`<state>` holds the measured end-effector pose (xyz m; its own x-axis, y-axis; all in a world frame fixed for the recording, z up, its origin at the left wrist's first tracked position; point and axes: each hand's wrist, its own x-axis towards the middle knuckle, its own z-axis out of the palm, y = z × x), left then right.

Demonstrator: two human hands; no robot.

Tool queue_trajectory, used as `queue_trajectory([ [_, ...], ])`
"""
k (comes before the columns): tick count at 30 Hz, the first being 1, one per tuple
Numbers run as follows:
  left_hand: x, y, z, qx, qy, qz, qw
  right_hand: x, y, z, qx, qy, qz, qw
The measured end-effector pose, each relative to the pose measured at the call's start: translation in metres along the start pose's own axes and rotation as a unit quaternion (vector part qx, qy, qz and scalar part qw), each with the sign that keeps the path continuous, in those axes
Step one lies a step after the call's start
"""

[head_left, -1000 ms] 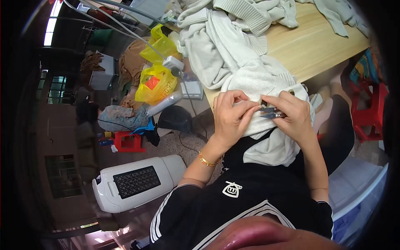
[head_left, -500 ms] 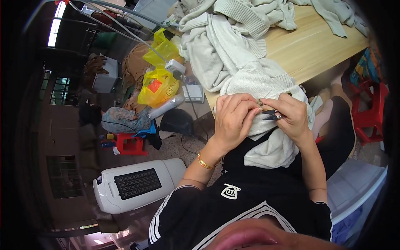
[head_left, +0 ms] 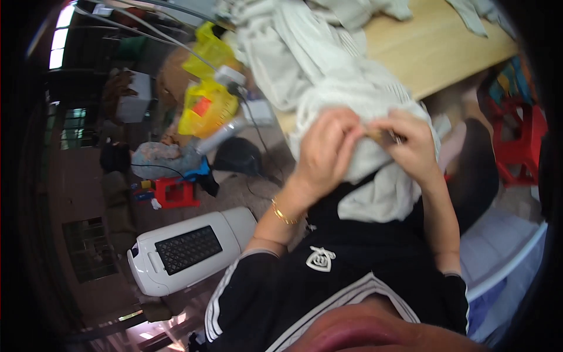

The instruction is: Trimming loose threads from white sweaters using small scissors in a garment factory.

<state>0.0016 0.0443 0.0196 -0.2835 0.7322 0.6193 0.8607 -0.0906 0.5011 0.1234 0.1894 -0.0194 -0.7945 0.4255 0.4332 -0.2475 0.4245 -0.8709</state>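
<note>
A cream knit sweater (head_left: 384,196) is draped from the table edge down over my lap. My left hand (head_left: 329,146) is closed, its thumb and fingers pinching a bit of the knit. Close against it, my right hand (head_left: 413,144) has its fingertips pinched too, with a small brownish spot showing between the two hands; blur hides what that is. A dark pair of thread snips (head_left: 397,138) is tucked in my right hand, mostly covered by the fingers.
More pale knitwear (head_left: 264,64) is heaped on the wooden table (head_left: 434,53). Yellow plastic bags (head_left: 208,111) and a power strip (head_left: 229,76) with cords are at the left. A white appliance (head_left: 187,249) stands lower left, red stools (head_left: 519,141) at the right, a translucent bin (head_left: 498,258) below.
The view has shifted, and the hands are now blurred. The snips' dark blades, plainly visible before below the right fingers, are now hidden. Both hands stay close together over the sweater.
</note>
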Motion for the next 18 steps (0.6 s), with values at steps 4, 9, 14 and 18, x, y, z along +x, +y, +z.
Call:
queue_trajectory([
  [4, 0.002, -0.007, 0.002, -0.049, 0.028, -0.079, 0.995, 0.005, -0.007, 0.000, -0.025, 0.041, -0.029, 0.998],
  [9, 0.003, -0.018, 0.001, -0.090, 0.041, -0.116, 0.988, 0.010, -0.032, -0.018, -0.041, -0.005, 0.015, 0.999],
  [14, 0.000, -0.022, 0.006, -0.156, 0.055, -0.139, 0.976, 0.015, 0.006, -0.011, -0.115, 0.107, -0.340, 0.927],
  [18, -0.005, -0.021, 0.008, -0.174, 0.071, -0.123, 0.974, 0.011, -0.032, -0.025, -0.208, -0.019, -0.128, 0.970],
])
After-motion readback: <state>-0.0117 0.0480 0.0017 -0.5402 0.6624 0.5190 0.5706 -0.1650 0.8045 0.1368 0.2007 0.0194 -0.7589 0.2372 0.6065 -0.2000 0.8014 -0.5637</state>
